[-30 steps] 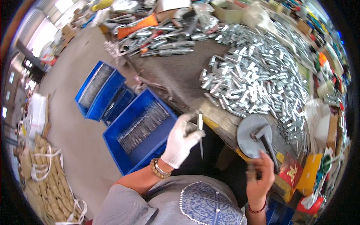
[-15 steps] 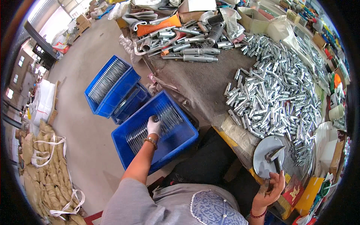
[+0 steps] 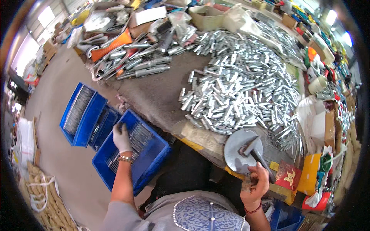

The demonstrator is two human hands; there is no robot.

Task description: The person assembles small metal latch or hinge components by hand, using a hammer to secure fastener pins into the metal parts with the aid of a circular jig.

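Observation:
My left hand (image 3: 122, 141), in a white glove with dark fingertips, is at the far-left side of a blue bin (image 3: 155, 163). Its fingers curl downward, and whatever they grip is hidden. Inside the bin lie rows of thin silver metal pieces (image 3: 139, 138), closely packed. On the table's near edge, a round grey metal plate (image 3: 233, 149) carries an upright block and a dark lever (image 3: 265, 164) slanting toward me. Beside that lever is my bare right hand (image 3: 256, 188), half curled with thumb and fingers apart. Nothing shows between them; the thumb looks dark.
A large heap of shiny metal tubes (image 3: 243, 88) covers the table's right part. Larger tubes (image 3: 148, 67) and an orange-handled tool (image 3: 111, 45) lie at the back left. Another blue bin (image 3: 79, 115) stands left of mine. A yellow box (image 3: 309, 174) is at the right.
The view has swung to the right. My left hand has moved from the middle of the bin to its far-left side. My right hand stays by the plate's lever.

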